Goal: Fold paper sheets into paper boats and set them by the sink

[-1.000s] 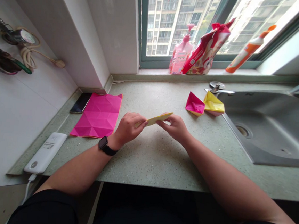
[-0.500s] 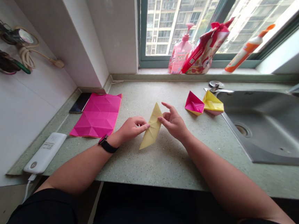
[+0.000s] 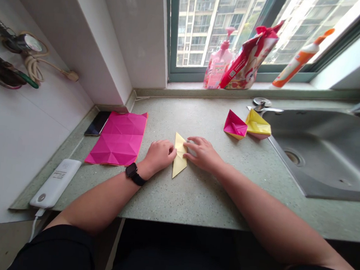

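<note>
**Folded paper on a kitchen countertop, seen from the head-worn camera.** The folded yellow paper (image 3: 180, 158) lies flat on the speckled green countertop (image 3: 193, 199), a narrow pointed shape with its long axis running far to near, between the two hands. The left hand (image 3: 159, 155) sits knuckles-up at the paper's left edge, its fingers curled down; whether they pinch the paper cannot be told. A black wristwatch (image 3: 135, 175) circles the left wrist. The right hand (image 3: 202, 154) is open and low, its fingers (image 3: 191, 146) spread and reaching onto the paper's right side. Both forearms angle inward from the near edge of the counter.

Left of the left hand lies a creased magenta paper sheet (image 3: 116, 138), touching a dark smartphone (image 3: 97, 123) at its far-left corner. A white power bank (image 3: 55, 183) lies near-left. Far right of the hands stand a pink paper boat (image 3: 235, 125) and a yellow paper boat (image 3: 258, 124), just beside each other, next to a steel sink (image 3: 328, 165). On the far windowsill stand a pink pump bottle (image 3: 218, 62), a red-and-white bag (image 3: 249, 59) and an orange-capped bottle (image 3: 296, 63).
</note>
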`<state>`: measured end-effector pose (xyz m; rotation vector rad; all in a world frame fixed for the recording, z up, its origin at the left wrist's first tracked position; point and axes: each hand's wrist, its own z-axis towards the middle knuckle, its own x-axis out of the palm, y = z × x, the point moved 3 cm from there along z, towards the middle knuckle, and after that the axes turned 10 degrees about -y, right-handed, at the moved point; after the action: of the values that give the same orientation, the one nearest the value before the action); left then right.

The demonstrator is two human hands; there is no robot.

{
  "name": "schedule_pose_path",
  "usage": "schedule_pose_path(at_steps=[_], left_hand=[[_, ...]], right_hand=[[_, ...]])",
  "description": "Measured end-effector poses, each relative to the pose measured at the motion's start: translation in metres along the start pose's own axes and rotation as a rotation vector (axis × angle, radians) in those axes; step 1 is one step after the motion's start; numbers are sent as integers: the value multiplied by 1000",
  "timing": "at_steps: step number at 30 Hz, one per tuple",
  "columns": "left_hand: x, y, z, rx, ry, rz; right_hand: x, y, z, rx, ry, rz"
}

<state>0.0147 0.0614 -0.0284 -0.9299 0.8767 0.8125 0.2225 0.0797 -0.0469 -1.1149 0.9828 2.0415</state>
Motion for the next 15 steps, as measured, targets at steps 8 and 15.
schedule_pose_path(at_steps=[8,15], left_hand=[[14,-4,-3,274,-8,-37],[26,1,0,232,207,70]], right_hand=[[2,8,1,4,85,-107],[5,4,0,39,161,-154]])
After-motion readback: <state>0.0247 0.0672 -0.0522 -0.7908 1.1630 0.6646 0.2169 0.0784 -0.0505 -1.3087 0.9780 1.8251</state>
